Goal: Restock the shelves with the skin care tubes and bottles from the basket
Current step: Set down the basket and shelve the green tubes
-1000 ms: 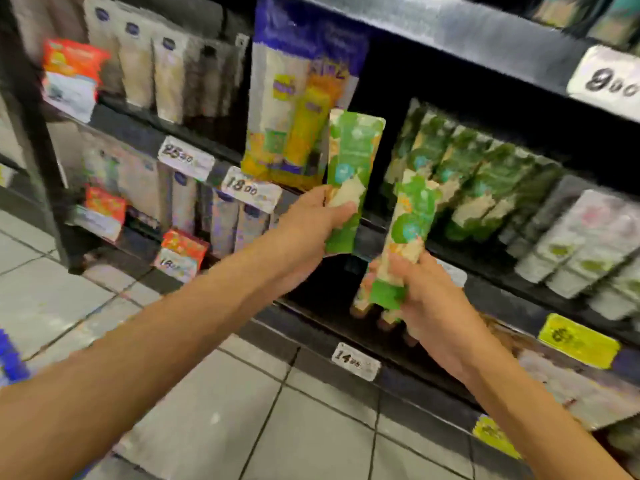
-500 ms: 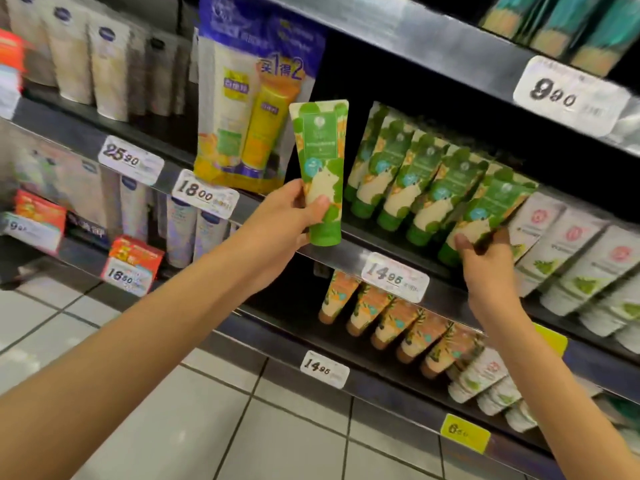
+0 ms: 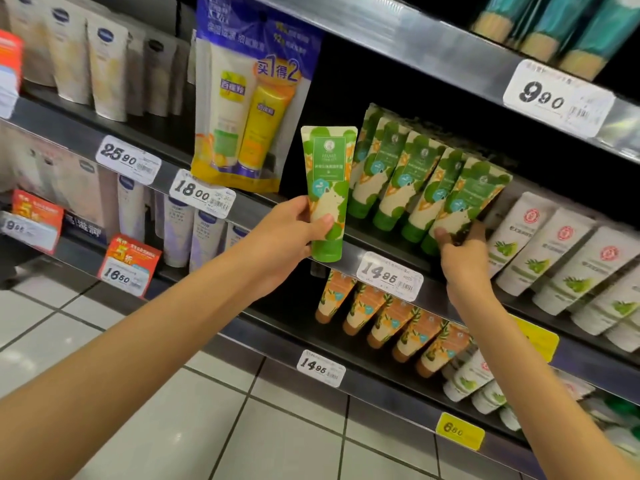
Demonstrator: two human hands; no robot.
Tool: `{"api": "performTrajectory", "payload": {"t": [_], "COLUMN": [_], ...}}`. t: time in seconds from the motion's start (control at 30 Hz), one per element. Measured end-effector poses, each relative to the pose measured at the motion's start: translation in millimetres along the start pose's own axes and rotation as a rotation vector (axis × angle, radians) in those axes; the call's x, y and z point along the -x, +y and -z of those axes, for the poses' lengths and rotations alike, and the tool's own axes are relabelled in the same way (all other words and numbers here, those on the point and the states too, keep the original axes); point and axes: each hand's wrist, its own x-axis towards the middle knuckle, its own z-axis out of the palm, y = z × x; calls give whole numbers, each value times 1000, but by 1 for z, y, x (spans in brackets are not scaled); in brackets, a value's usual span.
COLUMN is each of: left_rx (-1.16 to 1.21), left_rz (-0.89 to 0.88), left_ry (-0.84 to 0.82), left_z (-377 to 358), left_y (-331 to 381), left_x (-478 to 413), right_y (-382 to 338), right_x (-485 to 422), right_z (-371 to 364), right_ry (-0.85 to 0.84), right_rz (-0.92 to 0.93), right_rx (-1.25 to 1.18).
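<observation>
At the metal shelf (image 3: 350,247), left hand (image 3: 287,233) grips a flat-topped tube (image 3: 327,181); right hand (image 3: 462,258) pinches a shelved tube (image 3: 467,199).

One green tube (image 3: 327,188) is sitting in the left hand (image 3: 284,237); five shelved green tubes (image 3: 398,174) are leaning above the right hand (image 3: 460,258), five orange tubes (image 3: 381,320) below it.
</observation>
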Motion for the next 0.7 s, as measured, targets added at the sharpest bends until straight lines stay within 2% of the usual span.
{"api": "performTrajectory", "payload": {"t": [0.3, 0.4, 0.47, 0.53, 0.6, 0.7], "left_rx": [-9, 4, 2, -5, 9, 39], "left_rz": [60, 71, 69, 67, 64, 58], "left_ry": [35, 45, 50, 54, 60, 88], "left_z": [-1, 3, 6, 8, 11, 15], "left_y": [-5, -4, -1, 3, 7, 14], "left_x": [1, 0, 0, 0, 0, 0], "right_y": [-6, -9, -11, -22, -47, -93], "right_x": [9, 21, 41, 57, 53, 20], "right_z": [3, 6, 6, 7, 6, -1], "right_ry": [12, 67, 173, 233, 155, -43], "right_rz": [1, 9, 145, 380, 565, 716], "right_rx": [110, 131, 181, 179, 214, 350]}}
